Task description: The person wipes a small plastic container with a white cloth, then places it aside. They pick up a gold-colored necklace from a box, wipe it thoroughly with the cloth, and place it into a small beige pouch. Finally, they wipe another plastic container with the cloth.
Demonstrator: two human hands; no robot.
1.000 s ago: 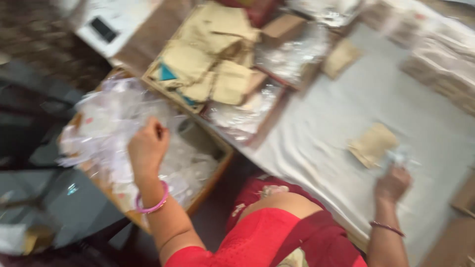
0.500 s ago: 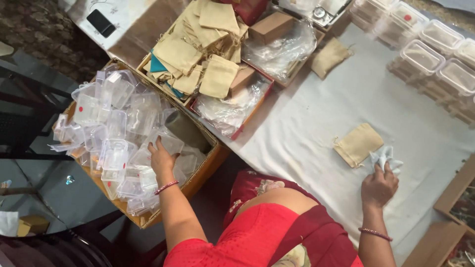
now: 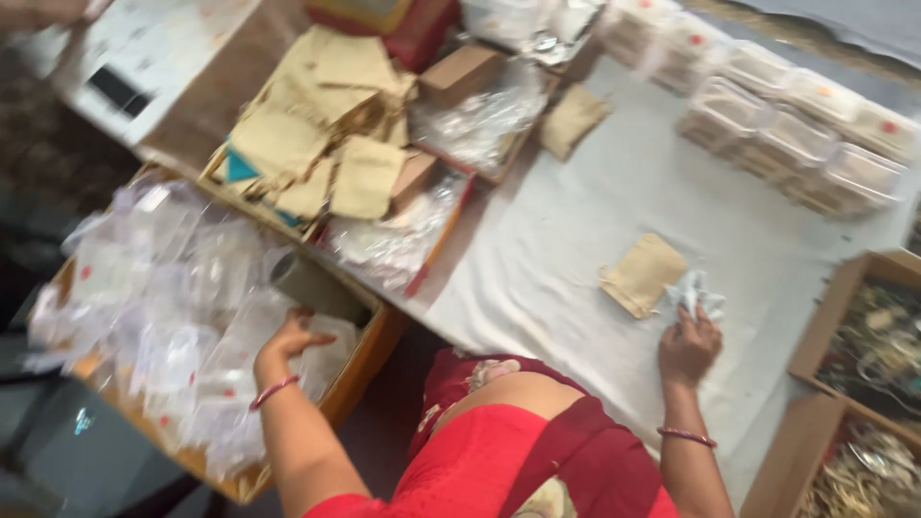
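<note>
My left hand (image 3: 288,338) reaches into a cardboard box (image 3: 369,350) on my left that is heaped with clear plastic packets (image 3: 173,288); the fingers curl among the packets, and I cannot tell if one is gripped. My right hand (image 3: 689,343) rests on the white cloth (image 3: 576,230) and is closed on a small crumpled clear packet (image 3: 693,291). A tan fabric pouch (image 3: 643,273) lies flat just to the left of that packet. My red garment fills the bottom centre.
A tray of tan pouches (image 3: 317,144), brown boxes (image 3: 460,72) and plastic wrap (image 3: 480,125) sit at the back. Rows of clear lidded containers (image 3: 796,125) line the far right. Wooden boxes of jewellery (image 3: 873,355) stand at the right edge.
The view has shifted and blurred. My left hand has gone lower and deeper into the packet box. My right hand stays on the cloth with the small packet.
</note>
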